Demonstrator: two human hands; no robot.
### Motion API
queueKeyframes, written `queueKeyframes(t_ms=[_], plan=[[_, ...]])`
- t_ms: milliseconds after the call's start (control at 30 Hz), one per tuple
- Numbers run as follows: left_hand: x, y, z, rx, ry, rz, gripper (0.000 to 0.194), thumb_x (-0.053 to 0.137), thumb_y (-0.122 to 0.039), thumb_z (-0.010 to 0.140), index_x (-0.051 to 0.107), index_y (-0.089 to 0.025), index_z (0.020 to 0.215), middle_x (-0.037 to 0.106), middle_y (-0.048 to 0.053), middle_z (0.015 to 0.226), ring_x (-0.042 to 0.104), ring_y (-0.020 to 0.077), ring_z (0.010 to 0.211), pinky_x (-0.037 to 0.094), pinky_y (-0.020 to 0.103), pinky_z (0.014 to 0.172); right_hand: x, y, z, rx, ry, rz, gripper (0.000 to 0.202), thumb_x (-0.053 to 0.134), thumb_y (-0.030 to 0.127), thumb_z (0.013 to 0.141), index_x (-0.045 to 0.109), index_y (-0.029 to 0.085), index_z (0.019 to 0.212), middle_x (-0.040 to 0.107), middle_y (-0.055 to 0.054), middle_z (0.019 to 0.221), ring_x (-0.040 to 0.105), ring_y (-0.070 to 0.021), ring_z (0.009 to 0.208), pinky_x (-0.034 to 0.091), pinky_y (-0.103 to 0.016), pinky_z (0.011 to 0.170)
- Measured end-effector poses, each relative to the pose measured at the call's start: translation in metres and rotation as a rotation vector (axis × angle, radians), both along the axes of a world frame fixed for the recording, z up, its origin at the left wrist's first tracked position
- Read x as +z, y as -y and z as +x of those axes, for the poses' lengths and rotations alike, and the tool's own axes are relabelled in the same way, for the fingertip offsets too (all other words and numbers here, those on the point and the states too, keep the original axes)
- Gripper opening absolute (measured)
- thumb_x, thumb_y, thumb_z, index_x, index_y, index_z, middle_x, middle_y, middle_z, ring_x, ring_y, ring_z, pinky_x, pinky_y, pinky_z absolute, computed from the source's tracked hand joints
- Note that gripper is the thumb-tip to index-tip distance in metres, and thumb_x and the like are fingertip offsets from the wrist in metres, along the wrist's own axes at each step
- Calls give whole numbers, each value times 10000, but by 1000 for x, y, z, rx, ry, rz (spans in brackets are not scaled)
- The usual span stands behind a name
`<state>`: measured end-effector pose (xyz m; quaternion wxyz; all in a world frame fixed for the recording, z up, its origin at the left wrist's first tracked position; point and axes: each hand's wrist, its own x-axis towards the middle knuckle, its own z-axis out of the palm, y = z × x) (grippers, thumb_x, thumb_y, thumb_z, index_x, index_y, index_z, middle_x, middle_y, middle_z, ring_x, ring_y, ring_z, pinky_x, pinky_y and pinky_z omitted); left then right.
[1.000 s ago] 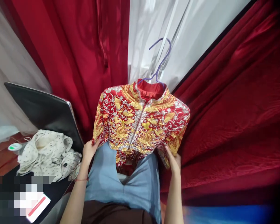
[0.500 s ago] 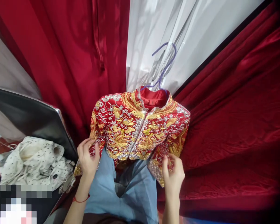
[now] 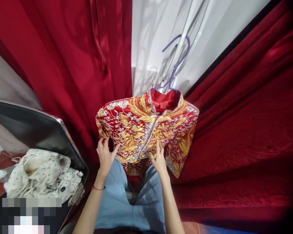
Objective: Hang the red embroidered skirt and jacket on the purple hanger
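A red jacket [image 3: 141,130] with gold and silver embroidery hangs by its shoulders on a purple wire hanger [image 3: 175,65]. Its front is closed down the middle, and a small tag shows inside the collar. My left hand [image 3: 106,156] is at the jacket's lower side and sleeve, thumb and fingers spread against the cloth. On the other front panel, near the hem, lies my right hand [image 3: 159,160], also with fingers apart. Neither hand is gripping the cloth visibly. The jacket's back is hidden.
Red curtains [image 3: 63,48] and white drapery [image 3: 146,39] stand behind the jacket. To the left is a black chair [image 3: 39,125] with a white dotted cloth [image 3: 39,172] on its seat. Red patterned fabric [image 3: 239,146] fills the right side. My legs [image 3: 134,214] are below.
My right hand has moved from the sleeve inward to the jacket's front hem. My left hand has shifted inward from the other sleeve. Both hands' fingers have spread, and the sleeves hang free.
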<state>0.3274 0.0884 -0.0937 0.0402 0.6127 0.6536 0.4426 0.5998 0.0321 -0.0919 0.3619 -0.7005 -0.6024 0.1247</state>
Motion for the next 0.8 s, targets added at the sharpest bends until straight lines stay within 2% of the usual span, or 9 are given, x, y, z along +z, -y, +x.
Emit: queueKeyframes(t_ms=[133,233,333,400,467,500,567,667,800], plan=[[-6,-32,11,0,66,-123,616,735,-510,795,614,-172,1296,294,254,1543,256,465,1461,312,651,1110,11,17,0,-74,1,34,631,453,482,970,276,282,1541,257,-195,1553,349,-390,1462,470,-512,1073],[-10,-46,9,10,141,-95,437,739,-497,792,702,-191,1103,370,216,1507,270,440,1453,300,633,1127,37,24,6,-135,96,154,584,479,498,957,359,240,1467,372,-201,1452,459,-358,1369,474,-496,1062],[-14,-52,-6,-17,150,-41,290,708,-493,821,707,-206,866,476,167,1421,353,397,1403,320,600,1123,85,19,18,-284,301,431,607,577,535,898,447,182,1374,476,-194,1305,499,-345,1262,435,-535,1063],[-16,-52,-18,-31,130,-22,295,704,-497,825,683,-205,790,499,157,1391,379,389,1379,335,602,1101,126,9,28,-382,437,586,704,632,576,852,448,153,1385,458,-217,1340,461,-360,1285,402,-557,1057],[-16,-52,-27,-27,116,-11,302,702,-501,826,674,-203,785,505,159,1373,391,386,1363,345,603,1084,167,-6,38,-452,543,644,806,644,648,811,445,140,1405,410,-248,1423,398,-396,1338,331,-583,1073],[-15,-52,-30,-21,111,-7,302,696,-503,830,676,-204,801,504,162,1371,392,384,1359,348,602,1080,185,-15,43,-430,567,624,778,614,668,824,469,150,1386,453,-234,1400,428,-386,1310,331,-563,1059],[-14,-51,-32,-14,104,-12,308,681,-508,841,680,-200,831,503,172,1363,395,388,1348,354,602,1069,211,-37,50,-265,567,523,597,512,670,893,579,182,1230,620,-155,1173,568,-301,1091,397,-441,951],[-14,-49,-30,-9,100,-25,322,661,-511,854,673,-190,844,525,188,1307,421,395,1303,378,594,1043,225,-66,53,-179,570,400,512,425,663,943,609,195,848,632,-55,772,545,-196,726,372,-309,738],[-20,-45,-25,6,94,49,323,644,-512,865,650,-190,840,559,175,1188,461,355,1233,395,530,1053,218,-76,50,-241,656,430,549,382,643,974,486,205,659,554,-18,632,440,-155,601,283,-288,654]])
